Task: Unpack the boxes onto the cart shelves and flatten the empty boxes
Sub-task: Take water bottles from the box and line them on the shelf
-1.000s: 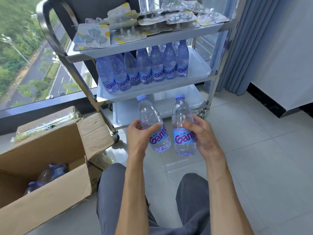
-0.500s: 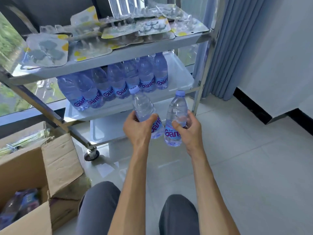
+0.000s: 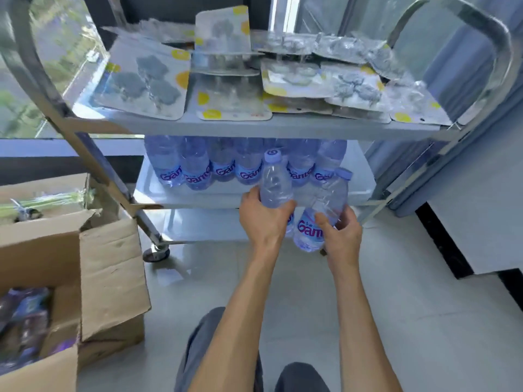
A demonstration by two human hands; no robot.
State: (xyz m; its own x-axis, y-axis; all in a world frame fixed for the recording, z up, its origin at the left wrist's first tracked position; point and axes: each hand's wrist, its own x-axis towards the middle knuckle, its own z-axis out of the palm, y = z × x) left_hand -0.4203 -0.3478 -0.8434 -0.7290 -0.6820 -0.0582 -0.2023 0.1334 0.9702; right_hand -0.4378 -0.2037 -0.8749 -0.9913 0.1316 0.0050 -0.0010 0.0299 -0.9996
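My left hand [image 3: 264, 219] grips a clear water bottle [image 3: 274, 181] with a pale blue cap, held upright just in front of the cart's middle shelf [image 3: 198, 195]. My right hand [image 3: 341, 236] grips a second water bottle [image 3: 325, 205], tilted to the right beside the first. Several matching bottles [image 3: 223, 165] stand in a row at the back of that shelf. An open cardboard box [image 3: 110, 264] sits on the floor at the left, with more bottles [image 3: 22, 312] inside.
The steel cart's top shelf [image 3: 254, 127] carries several blister packs [image 3: 147, 80]. Its bottom shelf [image 3: 203, 224] and a caster [image 3: 155, 254] show below. A second box [image 3: 42, 199] stands behind the first. A curtain [image 3: 452, 66] and a white wall are at the right.
Both hands have carried their bottles forward and up to the edge of the middle shelf. The right bottle has tilted to the right. The view has closed in on the cart.
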